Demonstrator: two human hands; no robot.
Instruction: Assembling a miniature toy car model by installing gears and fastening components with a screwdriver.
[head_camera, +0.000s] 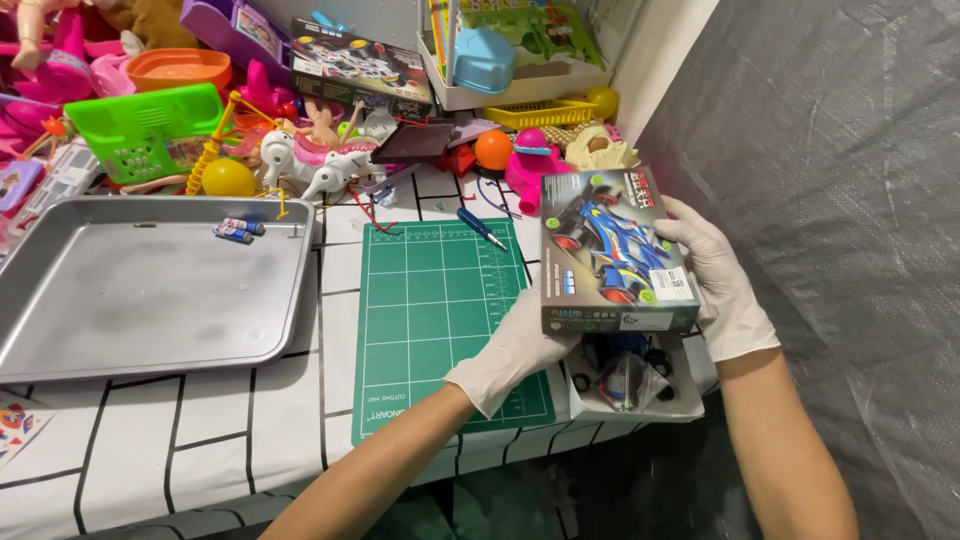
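Observation:
Both my hands wear white gloves. My left hand (512, 352) grips the near left corner of a grey toy car box lid (610, 250) with a picture of a blue racing car on it. My right hand (718, 272) holds the lid's right side. The lid is lifted above the open white box tray (684, 402), which holds bagged car parts and black wheels (625, 372). The tray rests on the table's right edge, beside a green cutting mat (430, 310).
A metal tray (110, 300) with two small batteries (238, 231) lies at the left. A blue-handled screwdriver (480, 228) lies on the mat's far edge. A heap of colourful toys (300, 150) fills the back. A grey sheet (840, 180) covers the right.

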